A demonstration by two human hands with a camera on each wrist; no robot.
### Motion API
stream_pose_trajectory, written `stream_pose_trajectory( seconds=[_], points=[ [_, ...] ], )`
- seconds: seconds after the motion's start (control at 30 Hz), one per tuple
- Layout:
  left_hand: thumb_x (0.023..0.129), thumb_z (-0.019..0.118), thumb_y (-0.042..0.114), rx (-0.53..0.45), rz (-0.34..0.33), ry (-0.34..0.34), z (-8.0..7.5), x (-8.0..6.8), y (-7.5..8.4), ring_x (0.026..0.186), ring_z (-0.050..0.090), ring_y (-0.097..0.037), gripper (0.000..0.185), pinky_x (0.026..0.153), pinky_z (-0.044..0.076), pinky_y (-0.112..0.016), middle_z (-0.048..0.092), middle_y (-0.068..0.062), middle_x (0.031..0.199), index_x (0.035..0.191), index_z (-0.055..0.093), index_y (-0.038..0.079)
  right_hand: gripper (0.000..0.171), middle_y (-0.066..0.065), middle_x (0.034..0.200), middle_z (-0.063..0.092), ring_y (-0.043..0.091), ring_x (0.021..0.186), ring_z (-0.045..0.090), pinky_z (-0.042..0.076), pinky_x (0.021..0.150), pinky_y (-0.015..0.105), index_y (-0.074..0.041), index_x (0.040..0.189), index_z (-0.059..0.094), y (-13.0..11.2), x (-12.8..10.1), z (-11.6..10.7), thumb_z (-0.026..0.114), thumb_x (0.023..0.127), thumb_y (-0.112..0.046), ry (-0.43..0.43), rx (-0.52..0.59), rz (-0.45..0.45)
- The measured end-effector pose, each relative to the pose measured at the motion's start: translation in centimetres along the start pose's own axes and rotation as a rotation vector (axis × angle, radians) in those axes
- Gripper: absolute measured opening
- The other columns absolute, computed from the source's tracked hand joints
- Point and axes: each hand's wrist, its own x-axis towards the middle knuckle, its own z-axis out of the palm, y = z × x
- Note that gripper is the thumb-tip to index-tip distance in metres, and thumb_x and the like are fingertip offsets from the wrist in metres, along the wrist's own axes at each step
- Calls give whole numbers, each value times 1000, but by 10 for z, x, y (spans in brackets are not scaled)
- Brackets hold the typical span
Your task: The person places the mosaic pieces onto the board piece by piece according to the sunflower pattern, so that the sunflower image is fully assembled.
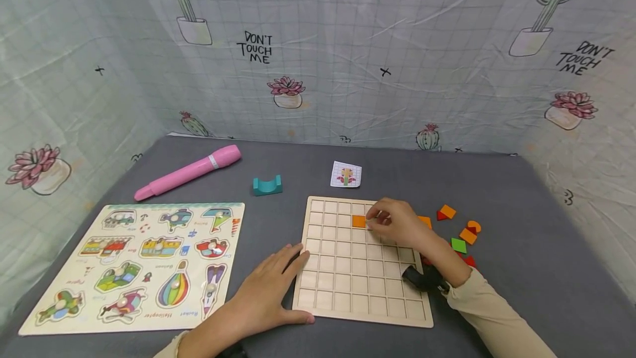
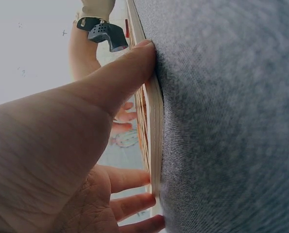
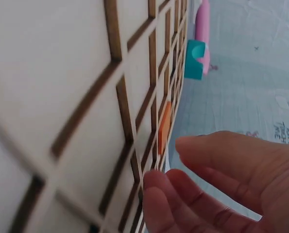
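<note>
A wooden grid board (image 1: pixel 348 291) lies on the grey tabletop, and one orange square tile (image 1: pixel 359 221) sits in a cell near its far edge. My right hand (image 1: pixel 397 225) hovers just right of that tile with loosely bent fingers and nothing between them. The right wrist view shows the tile (image 3: pixel 164 127) set into the board (image 3: pixel 61 73), with the right hand's (image 3: pixel 222 184) fingers and thumb apart beside it. My left hand (image 1: pixel 268 291) lies flat, fingers straight, against the board's left edge. In the left wrist view the left hand (image 2: pixel 86 121) has its thumb touching the board's (image 2: pixel 155 111) rim.
Loose orange, red and green shape pieces (image 1: pixel 458 245) lie right of the board. A small pattern card (image 1: pixel 345 174), a teal arch block (image 1: pixel 267 185) and a pink marker (image 1: pixel 189 172) lie beyond it. A vehicle peg puzzle (image 1: pixel 139 264) fills the left side. Printed cloth walls enclose the table.
</note>
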Motion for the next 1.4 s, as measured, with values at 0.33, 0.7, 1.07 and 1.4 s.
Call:
stream_pose_trajectory(
  seconds=[0.33, 0.7, 1.07, 1.4],
  points=[
    [72, 76, 63, -14, -14, -6, 0, -2, 0, 141, 34, -35, 101, 109, 35, -55, 36, -14, 153, 147, 40, 5, 7, 10, 92, 67, 18, 73, 60, 50, 60, 25, -1, 93, 70, 11, -15, -17, 70, 86, -2, 23, -77, 71],
    [74, 69, 69, -2, 17, 15, 1, -3, -2, 140, 35, -35, 101, 108, 36, -54, 36, -13, 153, 147, 40, 6, 12, 12, 95, 67, 19, 74, 62, 50, 60, 27, 1, 99, 69, 25, -29, -46, 69, 88, -3, 3, -69, 144],
    [74, 71, 68, 3, 25, 12, 1, -2, -1, 140, 36, -35, 99, 108, 36, -53, 37, -13, 153, 147, 41, 6, 21, 19, 100, 66, 26, 79, 64, 51, 62, 33, 4, 105, 68, 45, -39, -68, 72, 87, -8, -52, -84, 254],
    [75, 69, 69, 7, 35, 13, 0, 0, -1, 140, 36, -35, 99, 108, 37, -53, 36, -13, 153, 147, 41, 6, 22, 21, 95, 64, 32, 82, 63, 54, 65, 41, 7, 103, 66, 63, -44, -80, 72, 83, 1, -79, -113, 314]
  ],
)
